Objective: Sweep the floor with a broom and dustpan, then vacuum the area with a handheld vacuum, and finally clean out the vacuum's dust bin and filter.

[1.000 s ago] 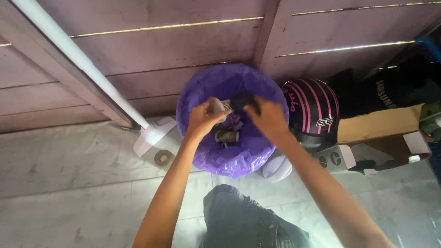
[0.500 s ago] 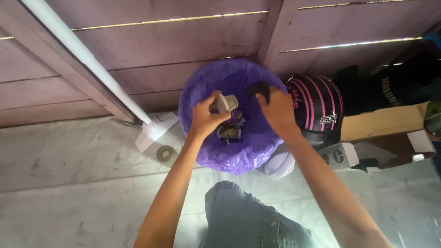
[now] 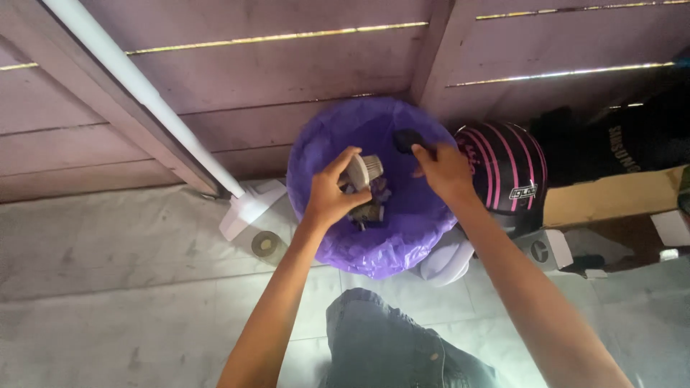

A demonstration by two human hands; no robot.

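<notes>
Filter [image 3: 365, 171]: small pale cylinder w/ fine pleated ribs round its side, looks like paper or fabric on a plastic core. Left hand [image 3: 329, 195] is clamped on it, fingers wrapped round one end, ribbed end pointing out to the right, tilted. It's held right over the mouth of the bin [image 3: 402, 237], so anything loose drops inside rather than on the floor.

Right hand [image 3: 444, 171] is closed on a small black piece [image 3: 407, 138], rounded, matte, prob plastic; only its top end shows past the fingers, so exact shape can't be told. Also above the bin, near the far rim, a little apart from the filter, not touching it.

Bin is round, lined w/ a thin glossy purple bag, crinkled and folded over the rim. At the bottom, under the left hand: some crumpled scraps [image 3: 370, 212], too dim to id.

Outward: bin sits on pale stone-look floor tiles [image 3: 108, 287], against a wall of flat wooden planks [image 3: 251, 79] w/ light thru the gaps. White pole [image 3: 136, 93] leans on the wall left of the bin, ending in a flat white foot. Right of the bin, just beside it: hard glossy black helmet w/ pink stripes [image 3: 507, 169], then a brown cardboard box [image 3: 611, 197]. Denim knee [image 3: 388, 345] at bottom centre
</notes>
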